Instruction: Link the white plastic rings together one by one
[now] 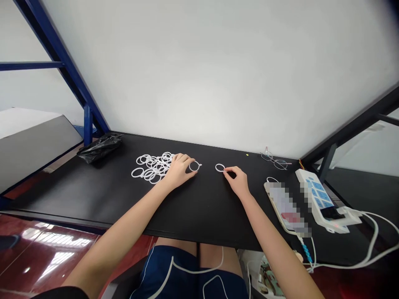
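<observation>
Between the thumb and fingers of my left hand (180, 169) is a thin white ring (190, 169) with a small tab on its right side. Just left of that hand lies a loose pile of similar white rings (151, 168), partly hidden behind my fingers. My right hand (237, 179) pinches another white ring (219, 167) by its right edge, thumb and forefinger closed on it. The two held rings are apart, with a short stretch of black tabletop (207, 199) between them.
A crumpled black plastic bag (101, 147) lies at the far left. On the right are eyeglasses (274, 160), a phone (285, 207) on a cable and a white power strip (319, 199) with plugs. A white wall (199, 74) rises behind the table.
</observation>
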The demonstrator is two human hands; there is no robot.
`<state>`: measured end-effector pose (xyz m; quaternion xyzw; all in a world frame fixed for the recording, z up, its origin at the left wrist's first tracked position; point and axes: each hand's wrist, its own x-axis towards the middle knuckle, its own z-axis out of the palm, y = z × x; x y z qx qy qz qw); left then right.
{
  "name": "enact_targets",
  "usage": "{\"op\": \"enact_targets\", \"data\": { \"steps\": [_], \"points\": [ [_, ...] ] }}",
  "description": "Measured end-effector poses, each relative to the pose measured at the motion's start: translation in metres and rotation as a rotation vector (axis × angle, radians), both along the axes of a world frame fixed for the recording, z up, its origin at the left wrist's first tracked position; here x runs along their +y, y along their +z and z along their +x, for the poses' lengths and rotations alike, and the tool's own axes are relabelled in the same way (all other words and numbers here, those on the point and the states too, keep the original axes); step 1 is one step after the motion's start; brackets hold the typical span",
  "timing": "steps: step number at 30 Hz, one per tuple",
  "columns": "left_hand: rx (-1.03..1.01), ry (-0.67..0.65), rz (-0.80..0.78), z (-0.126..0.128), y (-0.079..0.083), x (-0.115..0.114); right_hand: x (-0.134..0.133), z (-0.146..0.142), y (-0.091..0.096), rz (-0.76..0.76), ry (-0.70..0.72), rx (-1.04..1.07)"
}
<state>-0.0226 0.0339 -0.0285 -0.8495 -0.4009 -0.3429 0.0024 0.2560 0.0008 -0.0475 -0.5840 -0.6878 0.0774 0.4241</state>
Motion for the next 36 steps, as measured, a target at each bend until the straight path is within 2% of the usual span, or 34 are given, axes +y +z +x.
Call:
{"op": "enact_targets", "data": {
  "steps": [4,11,16,22,28,36],
  "points": [
    [0.025,0.096,-0.055,-0.004,-0.002,0.001,-0.002,-0.002,0.003,-0.023,-0.015,0.062],
    [0.086,0.164,-0.091,-0.002,-0.004,0.0,-0.002,-0.003,0.005,-0.106,-0.021,0.193],
    [0.155,0.205,-0.087,-0.002,0.0,-0.003,-0.002,-0.004,0.006,-0.107,-0.036,0.231],
    [0.159,0.191,-0.105,-0.001,0.008,-0.008,-0.004,-0.007,0.008,-0.106,-0.029,0.255],
    [0.101,0.164,-0.113,0.0,0.009,-0.009,-0.004,-0.009,0.006,-0.094,-0.001,0.325],
    [0.071,-0.013,-0.042,0.008,0.016,-0.015,0.0,-0.008,-0.001,-0.125,-0.005,0.414]
  ]
}}
